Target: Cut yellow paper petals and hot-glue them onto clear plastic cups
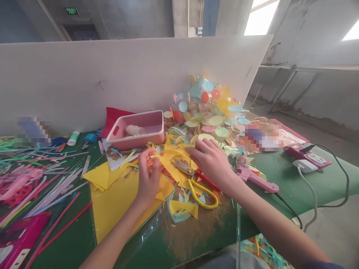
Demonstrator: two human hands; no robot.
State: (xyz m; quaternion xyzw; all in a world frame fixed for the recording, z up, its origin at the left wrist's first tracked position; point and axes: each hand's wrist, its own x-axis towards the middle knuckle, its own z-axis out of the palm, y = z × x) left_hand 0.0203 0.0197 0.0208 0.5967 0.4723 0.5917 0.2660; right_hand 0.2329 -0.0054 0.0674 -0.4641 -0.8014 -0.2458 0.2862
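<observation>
My left hand (148, 173) is above a yellow paper sheet (117, 203), fingers curled toward the thumb; whatever may be between them cannot be made out. Pinched fingers of my right hand (209, 157) meet the edge of the yellow paper scraps (175, 153) heaped between both hands. Beneath and beside the right hand lie scissors (204, 200) with one yellow and one red handle, blades on the scraps. A cut yellow piece (183, 208) rests over light blue paper (174, 215) nearer to me.
A pink basket (136, 141) holds a pale, wrapped-looking item. Plastic cups with coloured paper discs (213, 108) pile up behind my right hand. A pink glue gun (258, 181), corded, lies right, near a power strip (311, 157). Straws and strips (56, 183) cover the left.
</observation>
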